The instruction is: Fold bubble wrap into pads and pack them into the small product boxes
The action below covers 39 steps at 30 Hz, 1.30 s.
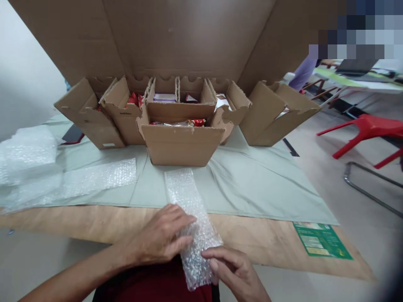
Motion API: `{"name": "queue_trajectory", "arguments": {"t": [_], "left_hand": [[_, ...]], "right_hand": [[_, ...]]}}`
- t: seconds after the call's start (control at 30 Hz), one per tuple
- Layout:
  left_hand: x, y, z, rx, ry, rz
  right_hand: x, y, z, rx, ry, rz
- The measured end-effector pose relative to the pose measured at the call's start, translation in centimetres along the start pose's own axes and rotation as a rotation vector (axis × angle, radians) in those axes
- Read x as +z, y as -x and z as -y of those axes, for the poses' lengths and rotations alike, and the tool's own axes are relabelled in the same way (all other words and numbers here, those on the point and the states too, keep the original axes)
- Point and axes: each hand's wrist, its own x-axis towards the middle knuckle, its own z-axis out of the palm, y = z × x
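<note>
A strip of clear bubble wrap (184, 191) runs from the front cardboard box toward me, its near end hanging past the table edge over my lap. My left hand (166, 230) rests on the strip's left side, thumb and fingers apart. At the lower right, my right hand (236, 270) pinches the right edge of the near end between thumb and fingers. Whether something lies wrapped inside the near end, I cannot tell.
A low cardboard box (181, 147) with red packets stands ahead. Behind it, several open boxes (127, 121) form a row before a tall cardboard panel (189, 37). More bubble wrap (28, 155) lies left. A green printed sheet (323, 241) and red stool (371, 130) are right.
</note>
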Motion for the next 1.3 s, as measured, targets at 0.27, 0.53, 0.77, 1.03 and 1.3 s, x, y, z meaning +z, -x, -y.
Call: {"name": "queue_trajectory", "arguments": {"t": [0.27,0.53,0.77,1.03,1.3], "left_hand": [[2.4,4.3,0.1,-0.162,0.170,-0.186],[3.3,5.1,-0.1,-0.195,-0.153,-0.421],[4.0,4.6,-0.4,-0.204,-0.238,-0.391],[3.4,4.7,-0.5,-0.116,-0.282,-0.413],[3.3,3.8,0.6,-0.411,-0.036,-0.486]], "right_hand": [[1.3,-5.3,3.0,-0.031,-0.193,-0.039],[2.5,-6.4,2.8,-0.038,-0.065,-0.001],[0.5,-5.4,4.1,-0.548,0.837,0.012],[0.2,-7.8,2.3,-0.793,1.080,-0.035],[0.8,-7.9,2.8,-0.730,0.903,-0.270]]}}
